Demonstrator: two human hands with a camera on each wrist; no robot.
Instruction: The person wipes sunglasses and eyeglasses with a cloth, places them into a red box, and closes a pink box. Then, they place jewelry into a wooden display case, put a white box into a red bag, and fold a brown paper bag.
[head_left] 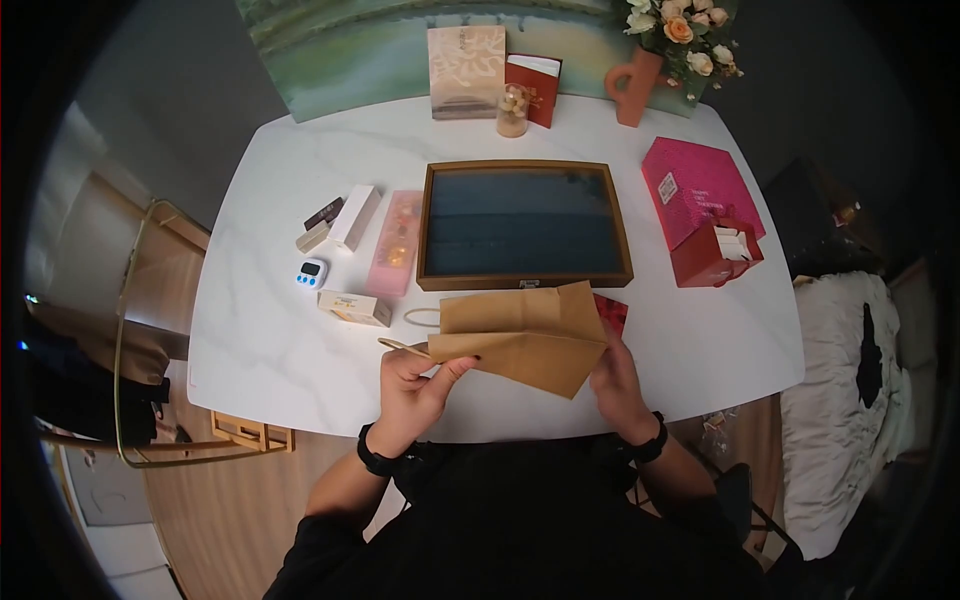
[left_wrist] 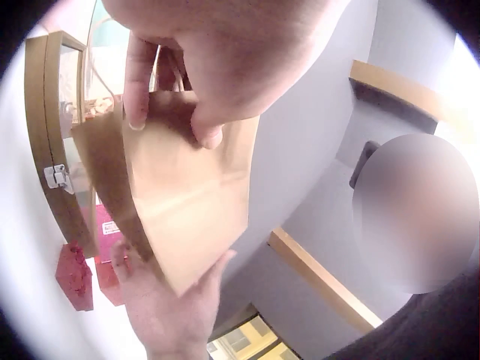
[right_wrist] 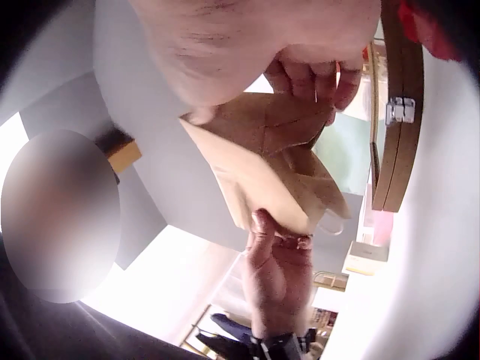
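A brown kraft paper bag lies on its side in the air above the table's front part, its mouth and twisted handles toward the left. My left hand pinches the bag near the mouth, with the thumb on the near panel. At the other end, my right hand grips the base; in the right wrist view its thumb and fingers lie on opposite sides of the bag. Just behind the right hand, a small red box is partly hidden by the bag.
A brown-framed display case with a clasp stands behind the bag. To its left are a pink tray, small cartons and a digital timer. A pink box and an open red box stand right.
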